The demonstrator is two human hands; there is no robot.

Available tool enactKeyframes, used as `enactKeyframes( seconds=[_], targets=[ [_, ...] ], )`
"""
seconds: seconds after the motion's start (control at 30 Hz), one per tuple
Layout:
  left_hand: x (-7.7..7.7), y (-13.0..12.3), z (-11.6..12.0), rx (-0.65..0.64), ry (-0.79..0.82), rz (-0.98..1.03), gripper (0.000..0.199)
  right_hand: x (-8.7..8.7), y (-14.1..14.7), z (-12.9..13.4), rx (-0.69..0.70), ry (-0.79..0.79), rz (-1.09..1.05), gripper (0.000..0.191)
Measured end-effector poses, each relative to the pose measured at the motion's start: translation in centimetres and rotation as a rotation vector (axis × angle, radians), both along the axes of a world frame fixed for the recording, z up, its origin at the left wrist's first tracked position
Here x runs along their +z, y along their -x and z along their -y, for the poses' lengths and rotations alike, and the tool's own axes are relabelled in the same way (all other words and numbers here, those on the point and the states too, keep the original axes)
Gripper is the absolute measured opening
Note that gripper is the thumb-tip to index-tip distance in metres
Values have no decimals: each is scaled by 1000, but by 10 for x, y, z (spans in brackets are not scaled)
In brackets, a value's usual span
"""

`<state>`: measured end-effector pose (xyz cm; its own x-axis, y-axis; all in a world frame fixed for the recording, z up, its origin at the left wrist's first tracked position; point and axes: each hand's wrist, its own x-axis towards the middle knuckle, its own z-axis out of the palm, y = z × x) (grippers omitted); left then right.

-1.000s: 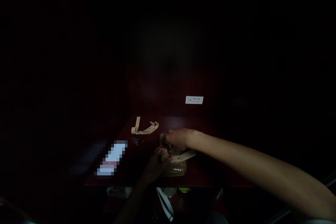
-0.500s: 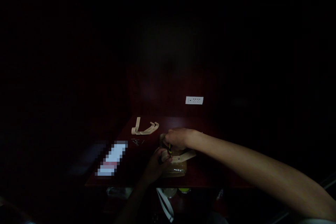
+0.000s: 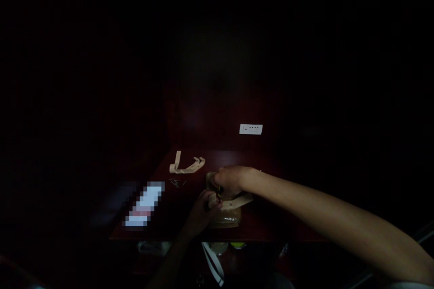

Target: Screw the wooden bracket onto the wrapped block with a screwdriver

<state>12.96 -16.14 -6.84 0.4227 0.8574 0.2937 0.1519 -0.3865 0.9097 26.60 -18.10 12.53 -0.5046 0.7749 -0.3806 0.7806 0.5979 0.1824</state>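
Observation:
My left hand (image 3: pixel 202 213) pinches the near-left end of a pale wooden piece (image 3: pixel 235 203) with a round hole in it. The piece lies over a block wrapped in brown tape (image 3: pixel 228 219). Above that pinched end, my right hand (image 3: pixel 229 179) is closed on a yellow-and-black screwdriver (image 3: pixel 219 189), held steeply with its lower end close to my left fingertips. Most of the tool is hidden by the fingers, and its tip cannot be made out.
Further back on the dark red table (image 3: pixel 176 216) lies another pale wooden assembly (image 3: pixel 190 168) with curved hooks. Several thin screws or nails (image 3: pixel 175 183) are scattered before it. A blurred bright rectangle (image 3: pixel 144 205) lies at the left. A white socket plate (image 3: pixel 251 129) is on the wall; a white strap (image 3: pixel 213 264) hangs below.
My right hand has turned the screwdriver slightly, and less yellow shows between the fingers. The wooden piece and my left hand stay in place.

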Motion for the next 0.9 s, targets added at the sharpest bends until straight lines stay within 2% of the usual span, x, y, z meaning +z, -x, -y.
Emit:
enactKeyframes(
  seconds=[0.33, 0.6, 0.9],
  targets=[
    [-2, -1, 0, 27, -2, -1, 28, 3, 1, -1, 3, -1, 10, 28],
    [0, 0, 0, 7, -24, -13, 28, -3, -3, -6, 11, -42, -33, 30],
    [-1, -1, 0, 25, -2, 2, 28, 0, -1, -1, -8, 21, -21, 32]
  ],
)
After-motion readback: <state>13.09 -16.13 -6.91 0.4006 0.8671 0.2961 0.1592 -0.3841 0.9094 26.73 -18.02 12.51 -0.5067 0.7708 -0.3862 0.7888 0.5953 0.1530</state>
